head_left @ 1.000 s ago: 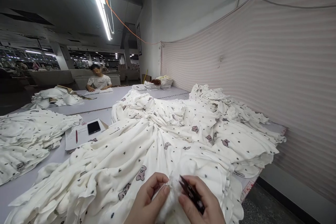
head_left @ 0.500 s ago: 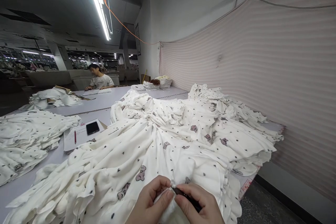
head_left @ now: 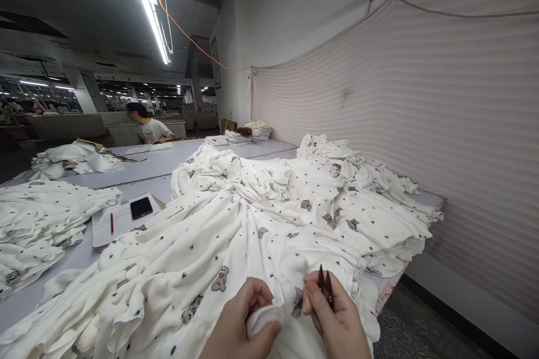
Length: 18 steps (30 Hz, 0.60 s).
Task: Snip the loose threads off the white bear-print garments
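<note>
A large heap of white fabric [head_left: 219, 219] printed with bears and small dark marks spreads across the table in front of me. At the near edge my left hand [head_left: 246, 320] is closed on a folded edge of this fabric. Just to its right, my right hand [head_left: 334, 311] holds dark thread snips [head_left: 325, 286], their two pointed blades up and slightly apart. Its thumb and index finger are pinched together; whether a thread is between them is too small to tell. The right hand is apart from the fabric edge in my left.
Left of the heap lie a notepad [head_left: 99, 230], a red pen [head_left: 112, 224] and a black phone [head_left: 141, 208]. More printed fabric [head_left: 46, 213] is piled at far left. A person [head_left: 149, 126] sits across the table. A striped cloth [head_left: 379, 84] covers the right wall.
My right hand has moved right, away from my left hand, and the snips have turned from lying at the fabric to pointing up. The left hand keeps the fabric. The view has shifted slightly.
</note>
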{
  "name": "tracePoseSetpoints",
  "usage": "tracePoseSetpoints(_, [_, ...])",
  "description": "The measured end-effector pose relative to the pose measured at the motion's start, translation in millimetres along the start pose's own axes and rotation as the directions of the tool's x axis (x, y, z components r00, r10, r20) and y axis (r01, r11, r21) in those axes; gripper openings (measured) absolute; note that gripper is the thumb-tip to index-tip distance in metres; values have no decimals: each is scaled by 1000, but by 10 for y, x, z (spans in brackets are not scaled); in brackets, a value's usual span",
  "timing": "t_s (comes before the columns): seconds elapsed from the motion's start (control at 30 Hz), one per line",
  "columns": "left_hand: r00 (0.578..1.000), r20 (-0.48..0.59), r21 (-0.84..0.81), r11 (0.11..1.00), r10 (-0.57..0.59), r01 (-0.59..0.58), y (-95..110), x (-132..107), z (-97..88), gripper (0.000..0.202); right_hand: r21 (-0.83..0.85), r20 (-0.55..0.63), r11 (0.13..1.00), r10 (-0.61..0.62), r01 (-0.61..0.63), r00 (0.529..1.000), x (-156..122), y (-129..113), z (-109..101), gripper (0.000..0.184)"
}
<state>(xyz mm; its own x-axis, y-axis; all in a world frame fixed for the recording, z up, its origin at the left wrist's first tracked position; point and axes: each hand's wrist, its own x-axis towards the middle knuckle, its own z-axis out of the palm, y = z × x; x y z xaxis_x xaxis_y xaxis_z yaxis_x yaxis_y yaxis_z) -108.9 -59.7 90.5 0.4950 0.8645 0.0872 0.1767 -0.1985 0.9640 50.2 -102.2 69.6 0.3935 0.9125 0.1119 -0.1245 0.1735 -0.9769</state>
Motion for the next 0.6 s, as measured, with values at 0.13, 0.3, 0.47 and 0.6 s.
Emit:
tracePoseSetpoints(0.13, [988, -95, 201, 975, 119, -98, -134, 13, 49, 32, -226, 69, 970, -72, 86, 995, -79, 39, -90, 35])
tracePoseSetpoints(0.3, [930, -90, 345, 887, 357, -307, -447, 15, 278, 64, -397, 324, 886, -108, 239, 940, -54, 97, -73, 20])
tracePoseSetpoints(0.47, [874, -316, 339, 904, 370, -260, -194, 134, -87, 19, -246, -56, 969, -36, 21, 998, -27, 57, -295, 36])
tracePoseSetpoints(0.6, [739, -663, -240, 969, -119, -59, 256, 463, -720, 27, -592, -340, 805, -208, -37, 917, 193, 37, -742, 49])
